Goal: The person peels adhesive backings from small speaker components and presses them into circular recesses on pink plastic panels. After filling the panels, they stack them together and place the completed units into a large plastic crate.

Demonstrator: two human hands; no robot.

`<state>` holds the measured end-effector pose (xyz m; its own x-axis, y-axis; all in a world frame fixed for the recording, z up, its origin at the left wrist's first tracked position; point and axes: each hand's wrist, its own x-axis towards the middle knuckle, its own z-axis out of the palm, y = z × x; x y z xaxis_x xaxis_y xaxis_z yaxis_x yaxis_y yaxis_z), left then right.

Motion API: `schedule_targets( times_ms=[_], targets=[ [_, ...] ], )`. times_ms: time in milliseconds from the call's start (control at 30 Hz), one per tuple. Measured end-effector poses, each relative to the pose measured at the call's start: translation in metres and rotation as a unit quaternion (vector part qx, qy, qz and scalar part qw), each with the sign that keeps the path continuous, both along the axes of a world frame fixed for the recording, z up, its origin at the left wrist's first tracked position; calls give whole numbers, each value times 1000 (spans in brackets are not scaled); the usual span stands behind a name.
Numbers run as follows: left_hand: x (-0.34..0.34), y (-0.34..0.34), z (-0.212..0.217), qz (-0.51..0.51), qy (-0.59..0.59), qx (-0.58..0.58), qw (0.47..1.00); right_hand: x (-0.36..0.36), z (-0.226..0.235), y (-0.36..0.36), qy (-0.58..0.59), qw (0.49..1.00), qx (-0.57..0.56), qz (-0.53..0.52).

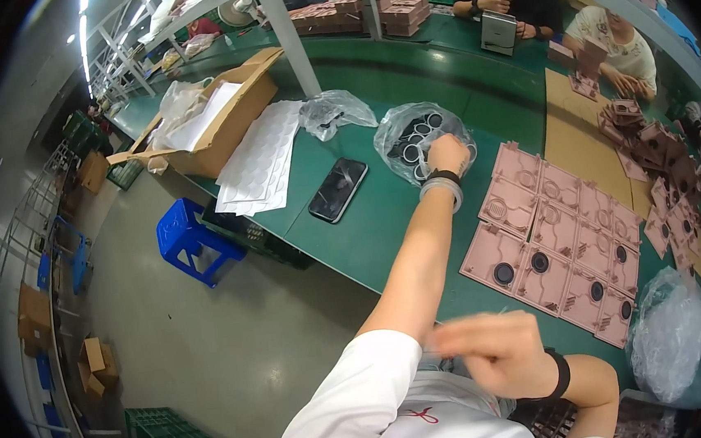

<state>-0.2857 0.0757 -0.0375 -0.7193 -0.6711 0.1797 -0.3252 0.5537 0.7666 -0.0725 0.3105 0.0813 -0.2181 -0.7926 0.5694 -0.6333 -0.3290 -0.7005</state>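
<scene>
My left hand (pixel 449 157) reaches into an opened clear plastic bag (pixel 390 146) of black round parts with pale rims; its fingers are hidden among them. My right hand (pixel 505 355) hovers in front of my body, fingers pointing left and smeared by motion, so what they hold, if anything, does not show. Right of the bag, pink moulded plastic panels (pixel 561 223) lie side by side in rows on the green table (pixel 353 256). Black round parts (pixel 504 274) sit in several panels of the nearest row, and another is in a panel at the right.
A black phone (pixel 338 189), white sticker sheets (pixel 259 160) and a cardboard box (pixel 231 117) lie to the left. A blue stool (pixel 192 240) stands on the floor. Pink parts pile up on cardboard (pixel 572 131) at right, near a crumpled clear bag (pixel 668 334). Co-workers (pixel 617 50) sit across.
</scene>
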Motion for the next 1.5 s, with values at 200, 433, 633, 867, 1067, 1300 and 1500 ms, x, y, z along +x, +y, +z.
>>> schedule_targets(
  times_ms=[200,433,633,867,1067,1300,1500],
  targets=[
    [-4,1,-2,5,-22,-9,1000,3,23,-7,-25,990,99,-94],
    [1,7,4,6,-2,-7,1000,0,20,-11,-9,977,118,-178],
    [0,3,3,42,20,4,999,-6,26,-6,-49,981,130,-137],
    [-13,13,7,51,130,-26,990,5,28,16,-31,988,128,-84],
    [-5,56,16,-82,348,310,881,-45,13,62,-315,897,174,-258],
    [167,164,49,-276,100,685,667,-61,-31,110,-311,872,151,-345],
    [175,205,30,-323,96,719,607,-65,-30,108,-360,868,173,-295]
  ],
)
